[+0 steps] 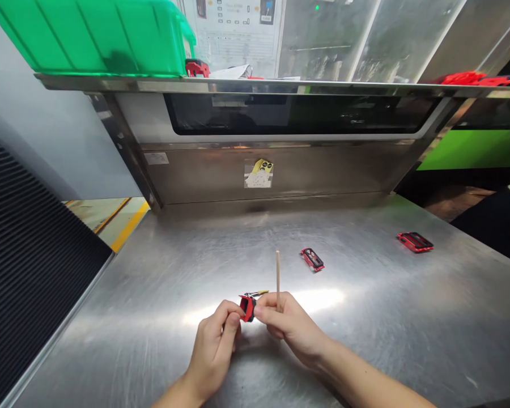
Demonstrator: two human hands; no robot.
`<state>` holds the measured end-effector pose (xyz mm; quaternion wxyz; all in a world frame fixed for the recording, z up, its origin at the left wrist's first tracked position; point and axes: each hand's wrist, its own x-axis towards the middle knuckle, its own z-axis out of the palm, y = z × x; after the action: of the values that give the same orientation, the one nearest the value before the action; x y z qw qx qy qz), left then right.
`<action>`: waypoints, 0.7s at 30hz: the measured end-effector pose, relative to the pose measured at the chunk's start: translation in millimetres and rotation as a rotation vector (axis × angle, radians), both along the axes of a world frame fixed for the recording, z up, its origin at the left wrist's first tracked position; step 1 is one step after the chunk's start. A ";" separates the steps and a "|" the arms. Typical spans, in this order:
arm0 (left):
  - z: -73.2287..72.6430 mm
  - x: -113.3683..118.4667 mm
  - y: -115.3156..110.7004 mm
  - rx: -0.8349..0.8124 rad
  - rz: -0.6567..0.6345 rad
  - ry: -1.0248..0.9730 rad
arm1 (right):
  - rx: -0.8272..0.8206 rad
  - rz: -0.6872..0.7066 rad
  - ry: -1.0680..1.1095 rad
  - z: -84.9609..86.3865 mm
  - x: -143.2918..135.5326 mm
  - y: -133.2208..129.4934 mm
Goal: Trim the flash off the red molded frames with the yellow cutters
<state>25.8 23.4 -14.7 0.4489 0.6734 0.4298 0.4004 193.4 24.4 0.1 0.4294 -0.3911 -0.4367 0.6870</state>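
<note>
A small red and black part (247,308) is held between both hands, above the metal table. My left hand (216,347) pinches its left side with thumb and fingertips. On the other side, my right hand (292,327) grips the black edge of the same part. A thin wooden stick (277,276) stands upright out of the fingers of that hand. Just behind the part lies a tool with a yellow end (261,292), partly hidden. Another red and black part (311,259) rests on the table beyond the right hand.
A further red and black part (415,242) lies at the table's right. A metal shelf (255,86) crosses above the table's back, bearing a green bin (97,39) and red parts (463,78). A black ribbed surface (34,255) is at the left. Someone's dark clothing (493,226) shows at the right edge.
</note>
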 end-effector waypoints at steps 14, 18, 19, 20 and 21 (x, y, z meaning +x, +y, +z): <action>4.8 1.8 1.0 -0.172 0.094 -0.133 | 0.135 -0.094 -0.072 8.0 -2.0 -3.4; 6.5 5.2 7.2 -0.450 0.174 -0.239 | 0.114 -0.192 -0.091 6.4 -3.1 -1.1; 7.1 5.7 8.0 -0.488 0.180 -0.260 | 0.113 -0.178 -0.086 5.6 -3.5 -1.0; 7.7 6.2 8.3 -0.519 0.180 -0.277 | 0.115 -0.146 -0.081 4.6 -3.9 -1.2; 8.4 6.6 8.3 -0.545 0.175 -0.291 | 0.121 -0.102 -0.082 3.4 -4.3 -1.5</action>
<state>32.3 31.6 -6.3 0.6335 0.4245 0.5088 0.3995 189.0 22.8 3.5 0.4685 -0.4139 -0.4740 0.6201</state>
